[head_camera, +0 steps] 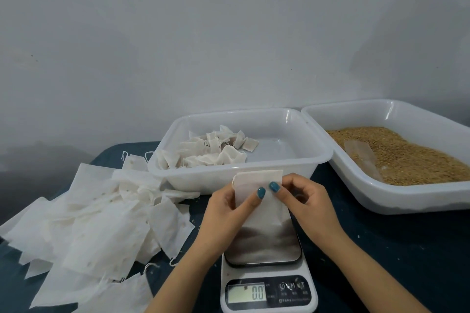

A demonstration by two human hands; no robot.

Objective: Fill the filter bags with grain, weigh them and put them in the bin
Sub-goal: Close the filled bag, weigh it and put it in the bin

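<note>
Nearest, the scale [269, 284] sits on the dark table [407, 262]. Its display reads 0.0 and nothing rests on its steel plate.

Just above and beyond the plate, both hands hold one filter bag [263, 211] upright by its upper part. The left hand [226, 211] pinches the bag's left side, thumb on the near face and fingers curled behind. The right hand [307, 201] pinches the right side the same way. The two thumbs lie close together near the top edge, as if working the mouth open. The bag looks flat and empty.

To the left a loose pile of empty bags [101, 218] spreads over the table, so much work remains.

Farther back, the bin [279, 168] holds a small heap of filled bags [211, 150] in its left half, and the right half of its floor is bare. To the right, a tray [381, 201] holds a deep bed of grain [412, 157] with a clear scoop [363, 160] lying in it.

I judge the task to be at an early stage: a handful of bags is done, and this one has yet to be filled, weighed and dropped in.
</note>
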